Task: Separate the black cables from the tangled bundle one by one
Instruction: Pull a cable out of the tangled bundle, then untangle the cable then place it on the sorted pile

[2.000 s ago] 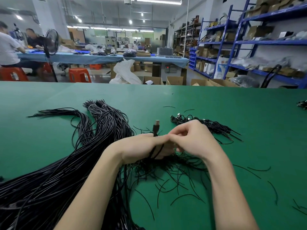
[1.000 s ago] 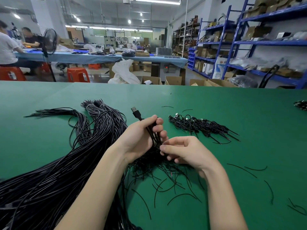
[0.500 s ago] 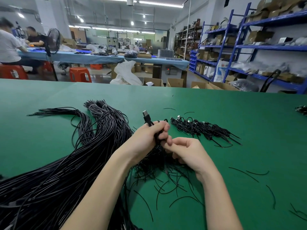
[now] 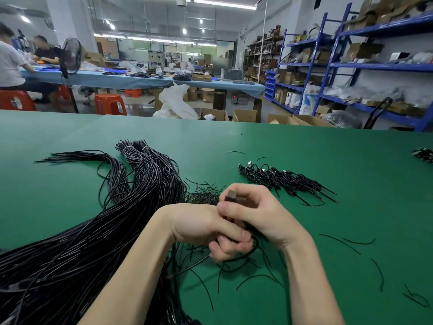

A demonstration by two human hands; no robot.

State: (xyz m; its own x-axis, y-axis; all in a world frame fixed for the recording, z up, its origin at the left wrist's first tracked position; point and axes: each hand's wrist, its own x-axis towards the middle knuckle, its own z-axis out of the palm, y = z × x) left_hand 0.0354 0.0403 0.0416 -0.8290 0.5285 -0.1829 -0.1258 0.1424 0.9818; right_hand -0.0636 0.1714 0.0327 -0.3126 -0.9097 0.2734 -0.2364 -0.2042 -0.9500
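Both hands meet over the middle of the green table point(image 4: 304, 160), pressed against each other. The right hand point(image 4: 260, 214) pinches the plug point(image 4: 232, 196) of one black cable, the plug end sticking up between its fingertips. The left hand point(image 4: 206, 227) lies just below and against it, fingers curled round the cable's cord point(image 4: 248, 255), which loops out under the knuckles.

The tangled bundle point(image 4: 93, 242) of long black cables sweeps from the near left corner toward the table's middle, its far ends fanning out to the left of the hands. A smaller pile of separated cables point(image 4: 281, 178) lies just beyond the right hand, apart from it. Loose cut strands point(image 4: 337, 242) are scattered on the mat to the right and below the wrists. Another dark cluster point(image 4: 423, 154) sits at the right edge of view. The far strip of table, up to its back edge, is bare green mat, as is most of the right side.
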